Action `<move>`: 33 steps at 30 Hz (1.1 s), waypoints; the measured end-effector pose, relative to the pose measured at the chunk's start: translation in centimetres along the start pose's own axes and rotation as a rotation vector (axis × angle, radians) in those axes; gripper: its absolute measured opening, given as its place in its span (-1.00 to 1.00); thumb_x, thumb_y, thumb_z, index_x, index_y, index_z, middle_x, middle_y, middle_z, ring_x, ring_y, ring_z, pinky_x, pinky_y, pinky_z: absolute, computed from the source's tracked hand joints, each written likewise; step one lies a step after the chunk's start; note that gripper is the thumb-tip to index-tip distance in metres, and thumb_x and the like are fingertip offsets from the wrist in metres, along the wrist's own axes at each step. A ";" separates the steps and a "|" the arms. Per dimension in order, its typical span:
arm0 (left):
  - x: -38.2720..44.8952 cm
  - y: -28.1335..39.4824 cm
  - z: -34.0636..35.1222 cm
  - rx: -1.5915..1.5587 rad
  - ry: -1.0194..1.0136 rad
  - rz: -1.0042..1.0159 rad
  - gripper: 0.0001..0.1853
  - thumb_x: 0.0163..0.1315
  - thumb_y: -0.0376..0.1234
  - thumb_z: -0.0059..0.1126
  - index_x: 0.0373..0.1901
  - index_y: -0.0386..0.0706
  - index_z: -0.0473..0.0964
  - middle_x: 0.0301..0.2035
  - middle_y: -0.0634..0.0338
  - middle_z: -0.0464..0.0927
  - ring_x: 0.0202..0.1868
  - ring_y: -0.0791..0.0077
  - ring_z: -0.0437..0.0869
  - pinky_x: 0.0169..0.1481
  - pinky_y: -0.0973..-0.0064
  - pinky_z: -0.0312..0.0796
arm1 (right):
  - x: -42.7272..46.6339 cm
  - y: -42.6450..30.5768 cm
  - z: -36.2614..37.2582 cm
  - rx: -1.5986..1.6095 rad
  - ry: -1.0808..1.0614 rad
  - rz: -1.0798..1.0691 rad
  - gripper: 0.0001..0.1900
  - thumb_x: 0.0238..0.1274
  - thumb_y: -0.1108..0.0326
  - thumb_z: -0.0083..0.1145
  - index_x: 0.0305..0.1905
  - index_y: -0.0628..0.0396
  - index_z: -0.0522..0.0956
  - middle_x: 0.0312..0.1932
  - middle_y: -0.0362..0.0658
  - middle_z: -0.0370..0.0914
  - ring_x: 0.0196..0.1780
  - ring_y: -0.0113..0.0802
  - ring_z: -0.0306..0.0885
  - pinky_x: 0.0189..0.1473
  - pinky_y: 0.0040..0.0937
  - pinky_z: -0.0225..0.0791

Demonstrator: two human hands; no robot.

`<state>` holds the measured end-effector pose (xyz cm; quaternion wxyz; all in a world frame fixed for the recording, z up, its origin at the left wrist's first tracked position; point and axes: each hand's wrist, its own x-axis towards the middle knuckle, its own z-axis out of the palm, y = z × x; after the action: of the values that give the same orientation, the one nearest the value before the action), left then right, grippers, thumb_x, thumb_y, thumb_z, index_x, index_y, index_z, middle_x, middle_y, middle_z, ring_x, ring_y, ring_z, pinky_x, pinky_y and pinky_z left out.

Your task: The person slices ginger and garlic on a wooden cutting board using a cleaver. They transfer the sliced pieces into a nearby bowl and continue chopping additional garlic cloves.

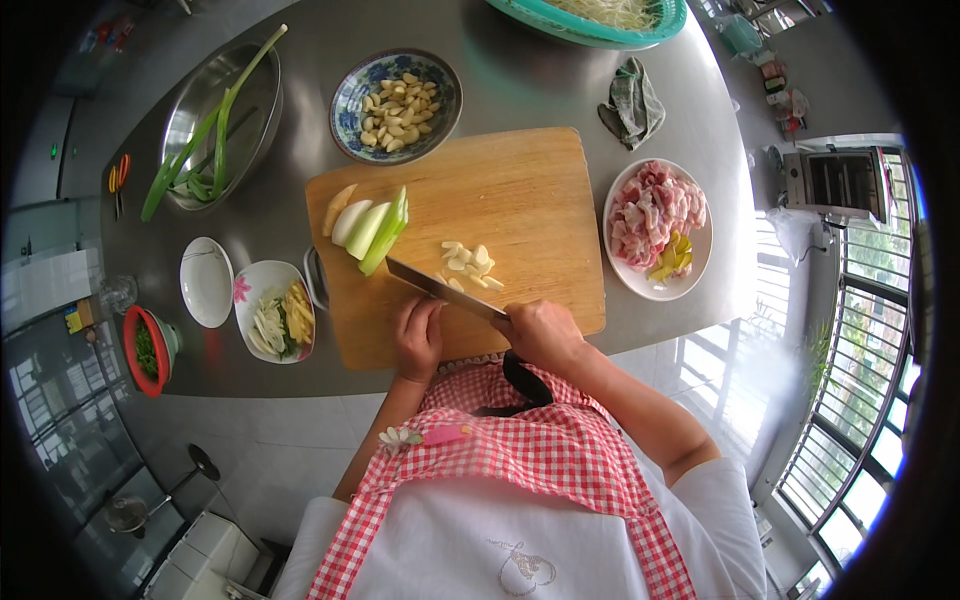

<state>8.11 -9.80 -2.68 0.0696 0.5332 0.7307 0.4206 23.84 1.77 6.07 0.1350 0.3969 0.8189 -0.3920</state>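
My right hand (544,330) grips the handle of a cleaver (450,291), its blade slanting up and left across the wooden cutting board (525,187). My left hand (420,337) rests on the board with curled fingers, close against the near side of the blade. Whether a piece lies under those fingertips is hidden. Just beyond the blade is a small pile of sliced garlic (469,262). At the board's left lie pieces of green onion stalk (384,232), white and green, beside a tan piece of ginger (339,210).
Beyond the board sits a blue patterned bowl (352,97) of peeled garlic cloves. Right stands a plate (705,255) of cut raw meat; behind it lies a grey cloth (634,105). Left are a steel basin (259,127), a white dish (206,281) and a bowl (251,281) of sliced vegetables.
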 end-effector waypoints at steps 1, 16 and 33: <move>-0.1 -0.1 0.0 -0.008 0.005 0.002 -0.89 0.09 -0.48 0.14 -0.32 -0.25 0.51 -0.30 0.05 0.50 -0.25 0.17 0.53 -0.16 0.38 0.40 | -0.1 0.1 0.1 0.027 0.041 -0.008 -0.68 0.17 0.13 -0.01 -0.48 0.18 0.52 -0.58 0.09 0.49 -0.44 0.01 0.51 -0.43 -0.13 0.36; -0.2 -0.1 -0.2 0.002 -0.022 -0.013 -0.89 0.09 -0.49 0.13 -0.31 -0.24 0.51 -0.29 0.06 0.51 -0.24 0.18 0.53 -0.15 0.38 0.39 | -1.3 0.7 -0.4 0.001 0.070 -0.070 -0.66 0.16 0.11 0.01 -0.52 0.17 0.50 -0.67 0.06 0.45 -0.57 0.03 0.45 -0.50 -0.10 0.31; -0.1 0.0 -0.1 -0.007 -0.008 -0.024 -0.89 0.07 -0.52 0.12 -0.33 -0.25 0.50 -0.31 0.07 0.51 -0.26 0.19 0.53 -0.15 0.38 0.39 | -1.4 0.9 -0.3 0.061 0.047 -0.015 -0.64 0.17 0.08 0.00 -0.52 0.17 0.50 -0.66 0.08 0.44 -0.55 0.05 0.44 -0.49 -0.09 0.30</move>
<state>8.06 -9.98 -2.68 0.0793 0.5258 0.7353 0.4202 25.45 1.55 6.55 0.1006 0.4038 0.8124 -0.4083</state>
